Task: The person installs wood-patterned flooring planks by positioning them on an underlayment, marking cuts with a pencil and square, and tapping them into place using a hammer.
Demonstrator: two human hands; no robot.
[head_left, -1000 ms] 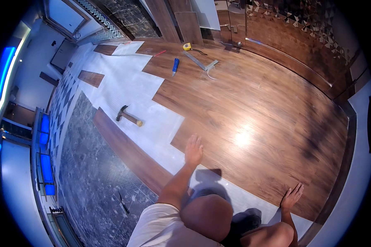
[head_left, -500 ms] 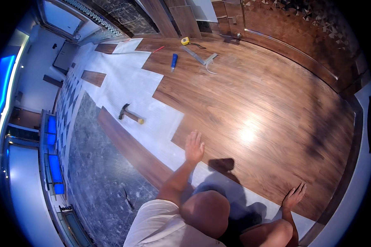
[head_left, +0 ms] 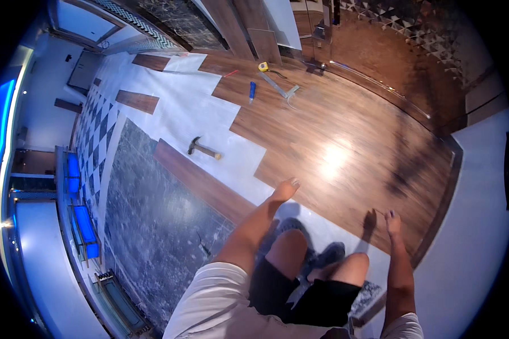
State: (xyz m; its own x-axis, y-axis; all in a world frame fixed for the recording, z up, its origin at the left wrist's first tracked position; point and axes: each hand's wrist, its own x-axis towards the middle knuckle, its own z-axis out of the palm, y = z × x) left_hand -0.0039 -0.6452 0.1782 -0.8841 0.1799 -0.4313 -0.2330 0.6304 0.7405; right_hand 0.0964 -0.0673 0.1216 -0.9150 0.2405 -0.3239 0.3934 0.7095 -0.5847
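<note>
My left hand [head_left: 285, 188] is at the stepped edge of the brown plank flooring [head_left: 345, 135], fingers slightly bent, holding nothing. My right hand [head_left: 392, 225] is open and empty near the right end of the planks, its shadow beside it. A loose brown plank [head_left: 192, 175] lies between white underlay [head_left: 169, 101] and grey tile [head_left: 147, 198]. A hammer [head_left: 203, 148] lies on the underlay. On the flooring are a blue utility knife [head_left: 251, 92], a yellow tape measure [head_left: 264, 67], a metal square [head_left: 283, 87] and a red pencil [head_left: 231, 73]. My bent knees are below my hands.
A white wall [head_left: 475, 186] with dark trim bounds the right side. A brown door [head_left: 390, 68] is at top right, leaning planks [head_left: 260, 42] at the back. A short plank [head_left: 136, 100] lies farther left on the underlay. Blue-lit shelves [head_left: 82, 226] line the left.
My view has shifted, showing both knees and shoes. My right hand appears farther up the frame with its fingers more bent; my left hand's fingers are less spread than before.
</note>
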